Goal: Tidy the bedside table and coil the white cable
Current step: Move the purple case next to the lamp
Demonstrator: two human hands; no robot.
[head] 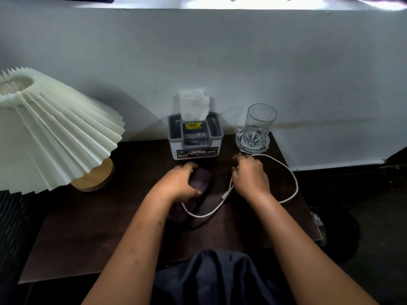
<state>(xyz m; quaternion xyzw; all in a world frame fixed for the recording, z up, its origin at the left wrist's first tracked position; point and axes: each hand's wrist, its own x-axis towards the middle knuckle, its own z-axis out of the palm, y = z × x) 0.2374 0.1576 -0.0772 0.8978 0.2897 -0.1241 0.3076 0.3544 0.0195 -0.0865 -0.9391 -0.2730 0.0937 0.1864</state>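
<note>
A white cable (pixel 294 186) lies in a loose loop on the dark bedside table (pixel 99 227), running from the glass down and back toward the middle. My right hand (pixel 250 177) rests on the cable with its fingers curled around a stretch of it. My left hand (pixel 179 183) is closed over a dark purple case (pixel 201 179) lying on the table; the cable's other end passes under that hand. A white plug end (pixel 225 195) shows between my two hands.
A pleated cream lamp shade (pixel 52 128) on a wooden base (pixel 97 177) stands at the left. A tissue box (pixel 195 137) sits at the back centre against the wall. A clear glass (pixel 259 122) stands on a glass coaster (pixel 242 146) at the back right.
</note>
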